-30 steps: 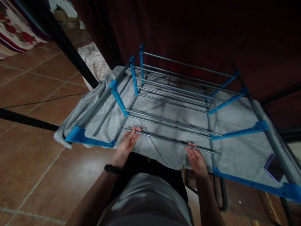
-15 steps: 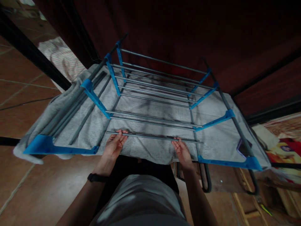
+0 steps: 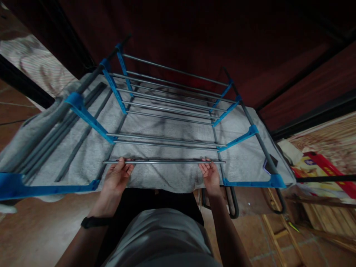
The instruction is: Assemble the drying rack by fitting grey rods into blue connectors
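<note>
One slim metal rod (image 3: pixel 167 162), held near both ends in left grip (image 3: pixel 118 173) and right grip (image 3: pixel 209 172), over grey blanket (image 3: pixel 167 177), beside crossbars (image 3: pixel 167 140) of blue-bracketed rack (image 3: pixel 236 141)

Rack (image 3: pixel 90 119) on blanket (image 3: pixel 167 176) — rod (image 3: pixel 167 161) before crossbars (image 3: pixel 167 140), phone (image 3: pixel 272 161) right — tubes (image 3: pixel 79 144) left.

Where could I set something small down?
A bare strip of blanket shows between the left hand and right hand, nearer than the held rod. Another patch lies left of the phone, between the two nearest right blue brackets. The left side is crowded with tubes.
</note>
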`<control>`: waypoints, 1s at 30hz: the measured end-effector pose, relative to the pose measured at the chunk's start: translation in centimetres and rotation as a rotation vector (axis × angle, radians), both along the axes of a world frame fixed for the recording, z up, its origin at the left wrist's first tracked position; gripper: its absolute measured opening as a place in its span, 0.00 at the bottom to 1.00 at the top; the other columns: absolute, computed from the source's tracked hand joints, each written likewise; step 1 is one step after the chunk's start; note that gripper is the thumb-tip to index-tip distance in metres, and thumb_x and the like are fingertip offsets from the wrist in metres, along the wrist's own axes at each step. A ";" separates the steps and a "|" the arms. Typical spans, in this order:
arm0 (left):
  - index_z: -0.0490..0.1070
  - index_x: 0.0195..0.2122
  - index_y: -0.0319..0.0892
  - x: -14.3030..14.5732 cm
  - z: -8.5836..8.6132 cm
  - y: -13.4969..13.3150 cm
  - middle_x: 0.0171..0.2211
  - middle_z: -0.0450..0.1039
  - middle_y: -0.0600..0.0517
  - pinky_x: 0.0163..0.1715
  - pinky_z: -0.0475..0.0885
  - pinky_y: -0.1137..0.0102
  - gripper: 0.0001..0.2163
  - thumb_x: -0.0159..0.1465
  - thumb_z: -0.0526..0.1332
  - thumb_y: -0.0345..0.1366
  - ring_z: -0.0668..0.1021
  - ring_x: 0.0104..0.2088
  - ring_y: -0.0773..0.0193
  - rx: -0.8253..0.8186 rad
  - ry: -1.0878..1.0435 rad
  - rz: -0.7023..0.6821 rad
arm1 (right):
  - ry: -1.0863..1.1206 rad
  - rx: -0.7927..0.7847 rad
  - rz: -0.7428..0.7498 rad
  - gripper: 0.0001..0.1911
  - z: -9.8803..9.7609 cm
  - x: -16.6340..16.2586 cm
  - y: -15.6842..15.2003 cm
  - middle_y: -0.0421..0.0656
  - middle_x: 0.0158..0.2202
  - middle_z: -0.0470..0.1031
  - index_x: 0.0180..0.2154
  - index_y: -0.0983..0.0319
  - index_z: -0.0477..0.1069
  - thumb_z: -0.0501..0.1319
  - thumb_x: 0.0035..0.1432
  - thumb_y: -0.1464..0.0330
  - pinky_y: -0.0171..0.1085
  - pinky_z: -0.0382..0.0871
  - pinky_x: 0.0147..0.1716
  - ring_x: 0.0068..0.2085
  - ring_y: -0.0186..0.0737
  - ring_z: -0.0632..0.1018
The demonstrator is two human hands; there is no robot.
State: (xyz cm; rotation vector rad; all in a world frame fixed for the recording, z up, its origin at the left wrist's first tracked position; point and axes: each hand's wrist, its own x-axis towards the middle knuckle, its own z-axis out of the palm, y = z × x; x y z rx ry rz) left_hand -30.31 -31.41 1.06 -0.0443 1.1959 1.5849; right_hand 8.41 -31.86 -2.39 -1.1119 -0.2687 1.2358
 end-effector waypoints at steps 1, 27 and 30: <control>0.72 0.27 0.41 0.0 0.1 0.0 0.26 0.78 0.56 0.33 0.80 0.74 0.11 0.68 0.64 0.26 0.81 0.28 0.70 -0.010 0.004 -0.006 | -0.016 0.002 -0.016 0.08 0.0 0.4 0.1 0.41 0.40 0.84 0.38 0.55 0.75 0.65 0.57 0.60 0.47 0.74 0.57 0.45 0.41 0.83; 0.77 0.38 0.41 1.2 1.5 -0.2 0.38 0.83 0.49 0.48 0.81 0.67 0.03 0.64 0.68 0.28 0.85 0.44 0.60 0.129 0.040 -0.136 | -0.178 0.003 -0.181 0.09 -0.7 2.9 -0.7 0.35 0.37 0.83 0.36 0.54 0.72 0.68 0.52 0.65 0.43 0.78 0.53 0.45 0.39 0.85; 0.77 0.38 0.40 1.3 1.3 -0.4 0.37 0.83 0.49 0.48 0.81 0.67 0.04 0.63 0.69 0.27 0.86 0.43 0.61 0.122 0.033 -0.129 | -0.172 0.000 -0.167 0.09 -0.8 3.0 -0.8 0.34 0.36 0.83 0.35 0.54 0.71 0.69 0.52 0.65 0.41 0.78 0.52 0.44 0.37 0.85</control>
